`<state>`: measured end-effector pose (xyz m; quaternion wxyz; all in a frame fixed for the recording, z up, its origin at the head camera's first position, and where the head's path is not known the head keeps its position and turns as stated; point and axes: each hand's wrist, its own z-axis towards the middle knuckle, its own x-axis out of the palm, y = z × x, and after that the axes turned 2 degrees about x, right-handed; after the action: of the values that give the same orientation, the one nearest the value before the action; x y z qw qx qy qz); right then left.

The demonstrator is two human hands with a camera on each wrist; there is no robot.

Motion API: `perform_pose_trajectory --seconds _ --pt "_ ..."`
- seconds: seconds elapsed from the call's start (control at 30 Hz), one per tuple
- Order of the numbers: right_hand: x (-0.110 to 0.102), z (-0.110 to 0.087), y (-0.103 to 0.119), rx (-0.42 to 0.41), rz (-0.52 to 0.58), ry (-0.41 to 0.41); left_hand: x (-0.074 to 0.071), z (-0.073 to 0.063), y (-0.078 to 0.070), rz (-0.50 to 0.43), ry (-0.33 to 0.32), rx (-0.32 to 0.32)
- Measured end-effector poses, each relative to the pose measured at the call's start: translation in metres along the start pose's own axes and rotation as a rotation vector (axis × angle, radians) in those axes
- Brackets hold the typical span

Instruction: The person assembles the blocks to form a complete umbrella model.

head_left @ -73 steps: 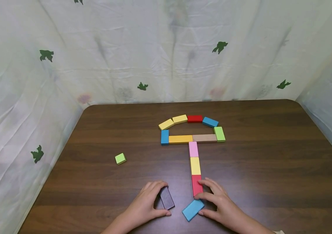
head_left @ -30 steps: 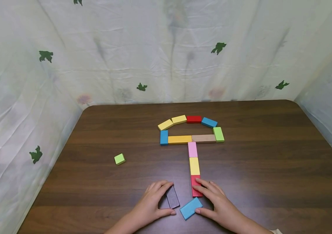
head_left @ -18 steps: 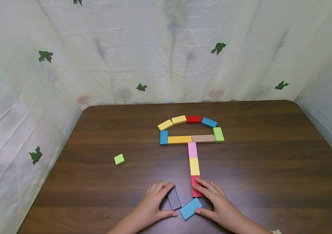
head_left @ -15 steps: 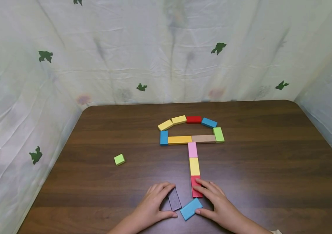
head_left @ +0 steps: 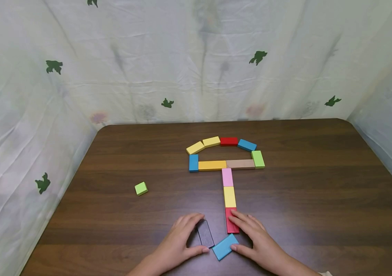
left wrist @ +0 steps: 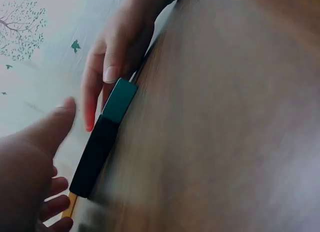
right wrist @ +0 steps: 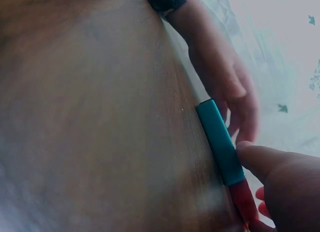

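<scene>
In the head view my left hand (head_left: 182, 237) is spread around a dark purple block (head_left: 205, 234) lying on the table. Its thumb stands apart from the dark block (left wrist: 95, 154) in the left wrist view, and its fingers are near the far end. My right hand (head_left: 258, 239) rests its fingertips on the red block (head_left: 231, 226), the lowest of the upright column. Its thumb touches the edge of the slanted light blue block (head_left: 224, 247), also seen in the right wrist view (right wrist: 220, 142). The dark block's near corner meets the light blue block's left end.
Above the red block run a yellow block (head_left: 229, 196) and a pink block (head_left: 227, 177). They lead to a row of an orange-yellow block (head_left: 212, 165) and a tan block (head_left: 240, 164), under an arch of several coloured blocks. A small green block (head_left: 141, 188) lies alone at left.
The dark block has slid right until it meets the light blue block. My left hand moved right with it, then its fingertips drew slightly back. My right hand's fingers shifted further onto the red block.
</scene>
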<state>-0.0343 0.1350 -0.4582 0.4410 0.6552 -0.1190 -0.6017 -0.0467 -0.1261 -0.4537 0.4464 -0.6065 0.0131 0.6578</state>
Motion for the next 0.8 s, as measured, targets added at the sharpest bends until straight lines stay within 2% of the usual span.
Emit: perform_pose_trajectory --seconds 0.13,0.27,0.37,0.53,0.63,0.8 --pt "-0.001 0.000 0.001 0.021 -0.028 0.022 -0.007 0.003 0.004 -0.022 -0.098 -0.002" --pt "-0.001 0.001 0.001 0.016 -0.042 0.026 -0.016 0.005 0.012 0.009 -0.203 0.019" --pt "0.000 0.000 0.001 0.004 -0.047 0.016 -0.025 0.007 0.022 0.042 -0.279 0.026" --pt "0.000 0.000 0.001 -0.009 -0.052 0.006 -0.043 0.009 0.044 0.101 -0.398 -0.007" --pt "0.000 0.000 0.001 0.001 -0.044 0.012 -0.053 0.009 0.057 0.148 -0.434 -0.035" --pt "-0.001 0.001 0.001 0.025 -0.040 0.025 -0.064 0.008 0.075 0.176 -0.433 -0.092"
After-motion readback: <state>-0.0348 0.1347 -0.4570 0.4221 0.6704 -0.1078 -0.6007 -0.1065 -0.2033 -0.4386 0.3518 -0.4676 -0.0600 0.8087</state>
